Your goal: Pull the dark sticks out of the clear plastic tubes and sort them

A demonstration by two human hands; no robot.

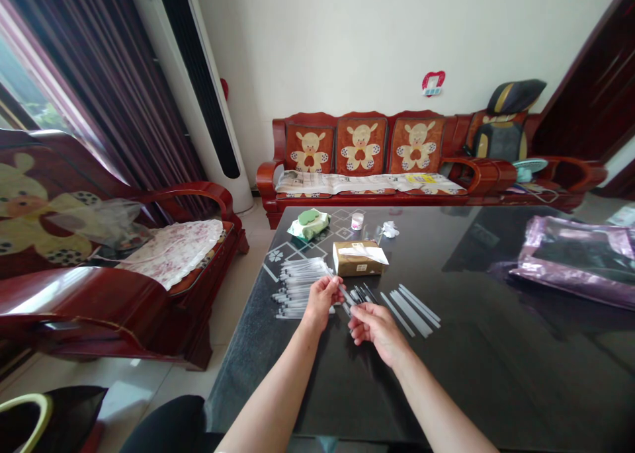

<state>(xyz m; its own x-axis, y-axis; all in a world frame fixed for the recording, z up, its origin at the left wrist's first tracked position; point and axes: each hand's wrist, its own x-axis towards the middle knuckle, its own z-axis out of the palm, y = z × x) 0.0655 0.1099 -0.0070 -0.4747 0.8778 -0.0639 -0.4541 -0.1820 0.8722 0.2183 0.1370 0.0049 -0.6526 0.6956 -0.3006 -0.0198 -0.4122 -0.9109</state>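
Between my two hands runs a slim translucent pen-like tube (344,294), slanting down to the right. My left hand (325,299) is closed on its upper end, and the fingers of my right hand (373,324) pinch the lower end. To the left of my left hand lies a heap of similar whitish tubes with dark ends (299,288), stacked roughly parallel. Just beyond my hands are several thin dark-tipped pieces (364,293), partly hidden by the fingers. Several plain translucent tubes (411,312) lie loose to the right of my right hand.
A tissue box (358,265) stands behind the tubes on the dark glossy table (476,360). Farther back are a green wipes pack (309,225), a small white tub (357,221) and crumpled tissue (390,229). A purple-edged plastic bag (533,241) lies at the right. Wooden sofas surround the table.
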